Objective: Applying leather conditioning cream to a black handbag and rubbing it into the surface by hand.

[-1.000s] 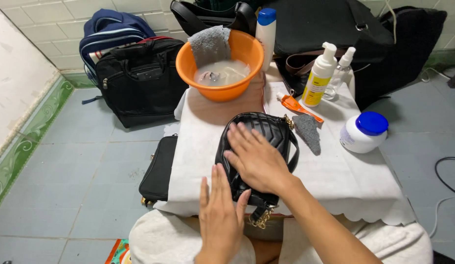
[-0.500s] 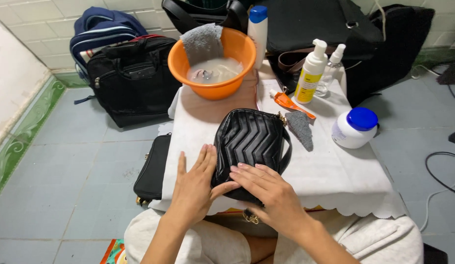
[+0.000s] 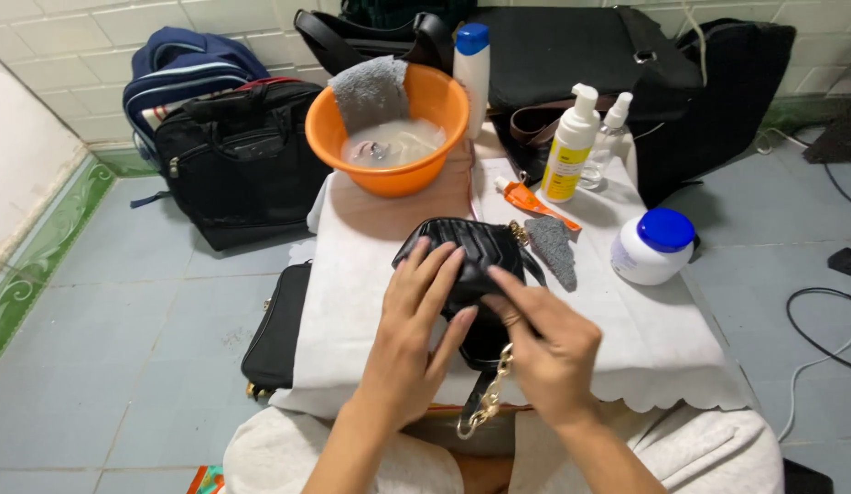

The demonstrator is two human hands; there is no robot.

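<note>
Both hands are turning the black quilted handbag (image 3: 467, 265) on the cloth-covered desk (image 3: 663, 338): left hand (image 3: 416, 320) fingers spread flat on it, right hand (image 3: 549, 348) apparently pinching its near edge; next needs a firmer hold

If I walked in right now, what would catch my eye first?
Probably the two hands: the left hand and right hand both press on a small black quilted handbag with a gold chain, on the white cloth. Behind it sits a bright orange basin of cloudy water, a grey cloth draped over its rim.
</note>
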